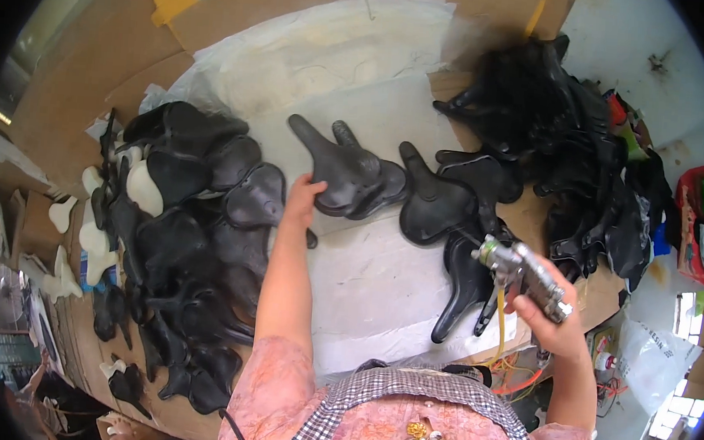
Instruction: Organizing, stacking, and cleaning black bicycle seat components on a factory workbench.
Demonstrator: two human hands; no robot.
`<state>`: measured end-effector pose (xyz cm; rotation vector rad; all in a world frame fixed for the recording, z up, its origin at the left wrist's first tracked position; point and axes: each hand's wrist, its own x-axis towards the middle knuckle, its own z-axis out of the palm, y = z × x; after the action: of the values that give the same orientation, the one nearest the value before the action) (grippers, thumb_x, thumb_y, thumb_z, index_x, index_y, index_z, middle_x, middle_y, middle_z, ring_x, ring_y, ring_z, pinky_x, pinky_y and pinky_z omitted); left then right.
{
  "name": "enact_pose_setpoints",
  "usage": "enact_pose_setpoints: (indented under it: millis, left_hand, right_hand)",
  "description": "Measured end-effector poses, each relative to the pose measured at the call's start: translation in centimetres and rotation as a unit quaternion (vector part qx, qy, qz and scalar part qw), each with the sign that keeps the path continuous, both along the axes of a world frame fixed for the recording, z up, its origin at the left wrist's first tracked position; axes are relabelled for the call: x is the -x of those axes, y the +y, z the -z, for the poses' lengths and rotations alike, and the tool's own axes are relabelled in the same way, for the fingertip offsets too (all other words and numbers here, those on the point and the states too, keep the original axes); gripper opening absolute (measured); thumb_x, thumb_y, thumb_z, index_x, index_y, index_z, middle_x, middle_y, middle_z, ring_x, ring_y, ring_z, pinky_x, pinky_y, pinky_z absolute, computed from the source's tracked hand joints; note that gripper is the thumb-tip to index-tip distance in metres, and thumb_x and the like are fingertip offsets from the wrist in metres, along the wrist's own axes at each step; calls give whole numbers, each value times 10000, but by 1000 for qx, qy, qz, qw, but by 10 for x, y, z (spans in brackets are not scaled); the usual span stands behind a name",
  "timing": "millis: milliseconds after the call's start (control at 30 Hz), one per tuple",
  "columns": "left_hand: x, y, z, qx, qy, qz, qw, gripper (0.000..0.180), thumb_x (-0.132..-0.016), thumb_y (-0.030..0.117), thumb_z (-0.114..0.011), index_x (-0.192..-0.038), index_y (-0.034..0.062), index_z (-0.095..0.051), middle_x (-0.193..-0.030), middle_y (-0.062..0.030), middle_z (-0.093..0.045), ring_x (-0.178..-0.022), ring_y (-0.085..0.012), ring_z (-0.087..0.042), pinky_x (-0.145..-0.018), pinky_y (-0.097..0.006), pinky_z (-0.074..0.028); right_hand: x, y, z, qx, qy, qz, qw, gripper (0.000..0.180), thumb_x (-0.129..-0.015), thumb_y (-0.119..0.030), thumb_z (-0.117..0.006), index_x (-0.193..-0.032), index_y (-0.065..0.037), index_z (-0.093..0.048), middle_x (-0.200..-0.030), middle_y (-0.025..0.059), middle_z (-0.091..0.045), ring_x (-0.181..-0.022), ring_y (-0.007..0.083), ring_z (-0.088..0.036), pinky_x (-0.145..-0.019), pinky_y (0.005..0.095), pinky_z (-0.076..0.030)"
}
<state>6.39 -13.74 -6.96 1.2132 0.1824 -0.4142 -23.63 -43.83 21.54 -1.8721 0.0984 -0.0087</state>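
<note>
My left hand (302, 199) grips the left edge of a black bicycle saddle (340, 178), with its thumb on top and the other fingers hidden. The saddle's narrow nose points up and to the left. Partly beneath it lies another black saddle (389, 183). Closed around a metal spray gun (529, 277), my right hand (559, 323) is off to the right, the nozzle turned left toward the saddles. Just left of the gun are a black saddle (436, 203) and another one (461, 282) with its nose toward me. A yellow hose (500, 319) runs down below the gun.
Piled black saddles (172, 247) cover the left side, with several white saddle pieces (144, 187) among them. A taller black heap (527, 101) stands at the back right. White sheeting (364, 279) lines the work surface, and cardboard (88, 108) walls the back. A plastic bag (655, 364) hangs at right.
</note>
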Motion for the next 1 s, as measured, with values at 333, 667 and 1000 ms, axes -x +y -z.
enact_pose_setpoints:
  millis: [333,667,1000]
  left_hand:
    - [4,-28,-70,-245,-92,-40,964,343,-651,82,-677,-938,-76,-576,-890,-137,-593,-810,-230,-571,-733,-340,-469]
    - [21,-98,-110,-143,-84,-289,943,131,-802,142,-557,-860,30,-592,-762,-75,-592,-695,-191,-567,-655,-380,-479]
    - [78,-230,-96,-563,-248,165,771,404,-839,341,-524,-1088,25,-562,-980,-197,-641,-866,-357,-653,-750,-439,-519]
  right_hand:
    - [28,-30,18,-50,34,51,997,536,-827,-78,-671,-1302,21,-444,-990,54,-603,-869,101,-559,-783,253,-461]
    - [60,-74,39,-95,32,88,991,554,-820,-93,-679,-1310,10,-442,-930,50,-619,-855,102,-570,-767,257,-469]
    - [108,-82,24,-126,72,65,987,554,-819,-87,-678,-1316,-13,-447,-941,52,-631,-836,95,-588,-740,247,-479]
